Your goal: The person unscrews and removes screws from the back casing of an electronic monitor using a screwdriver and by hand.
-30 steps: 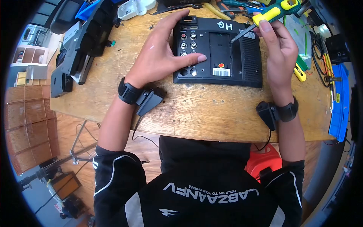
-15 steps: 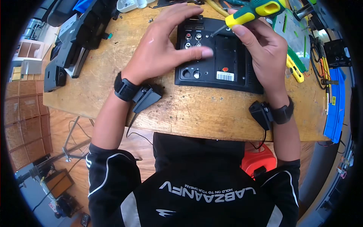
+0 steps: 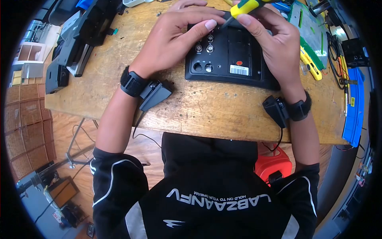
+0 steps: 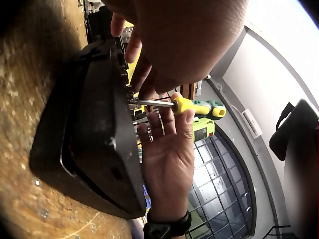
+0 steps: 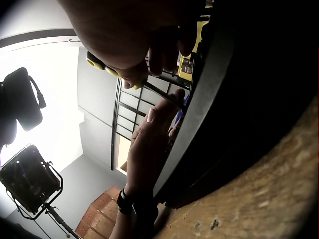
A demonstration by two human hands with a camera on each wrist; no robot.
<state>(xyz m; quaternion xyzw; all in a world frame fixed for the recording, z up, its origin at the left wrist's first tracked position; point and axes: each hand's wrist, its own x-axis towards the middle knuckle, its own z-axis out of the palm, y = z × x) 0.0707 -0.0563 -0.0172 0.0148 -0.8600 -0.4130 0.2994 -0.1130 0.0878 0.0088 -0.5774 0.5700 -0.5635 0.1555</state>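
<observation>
A black box-shaped device (image 3: pixel 238 51) lies on the wooden table, its back panel with round connectors, a recess and a barcode label facing up. My right hand (image 3: pixel 280 47) grips a yellow-green screwdriver (image 3: pixel 244 7) by its handle near the shaft. In the left wrist view the metal shaft of the screwdriver (image 4: pixel 157 103) points at the panel, its tip close to the connector side. My left hand (image 3: pixel 167 42) lies over the device's left part, thumb and forefinger stretched toward the screwdriver tip. The left hand covers some of the connectors.
A yellow-green cutter knife (image 3: pixel 310 63) lies right of the device, near a grey-green board (image 3: pixel 308 30). Black equipment (image 3: pixel 81 38) stands at the table's left. A blue tray (image 3: pixel 355 107) sits along the right edge, with cables beside it.
The screwdriver has moved left from the recess toward the upper connector side. My left hand has shifted up the panel, its thumb and forefinger now near the screwdriver tip.
</observation>
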